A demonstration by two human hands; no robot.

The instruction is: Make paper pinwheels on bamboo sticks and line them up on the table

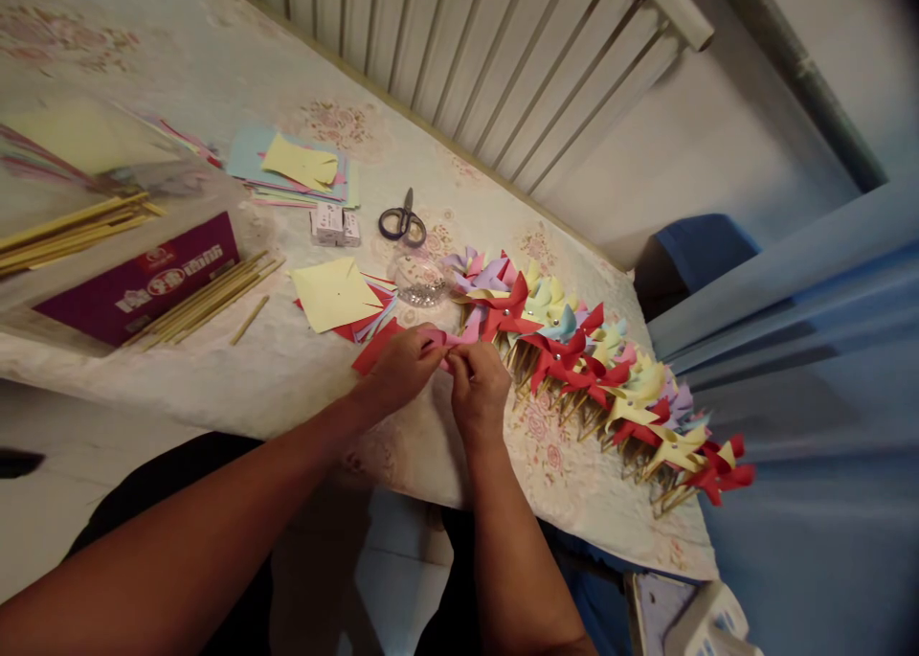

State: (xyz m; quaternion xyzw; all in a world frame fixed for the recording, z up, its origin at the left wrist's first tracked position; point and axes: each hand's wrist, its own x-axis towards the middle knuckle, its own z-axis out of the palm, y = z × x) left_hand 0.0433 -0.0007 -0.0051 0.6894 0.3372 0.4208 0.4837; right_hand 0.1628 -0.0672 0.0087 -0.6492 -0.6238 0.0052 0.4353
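Pink paper piece (439, 340) held at near edge of worktop (287, 369), between both hands, just left of pinwheel row. Left hand (402, 369) closed over left side of piece, grip pinching paper between thumb and fingertips. Right hand (480, 388) touching left hand, grip likewise pinching right side of same piece, fingers curled inward. Exact fold of paper not discernible; largely covered by fingers.

Red paper sheet (377, 345) lying flat under left hand, partly covered. Stack of cut squares just beyond, yellow square (334, 294) on top, red and blue edges showing beneath. Small clear container (418, 281) of shiny pins standing between stack and pinwheels. Finished pinwheels (595, 359) laid in overlapping row running from centre to right corner of worktop, red, yellow, blue, pink and lilac, sticks pointing toward near edge.

Scissors (403, 221) lying closed farther back, near two small white boxes (334, 224). Second pile of coloured paper (294, 168) behind boxes. Bundle of wooden sticks (208, 302) on left, one loose stick beside, resting against purple carton (136, 282). More sticks (72, 230) above carton. Floral cloth covering worktop. Radiator (466, 53) along wall behind.
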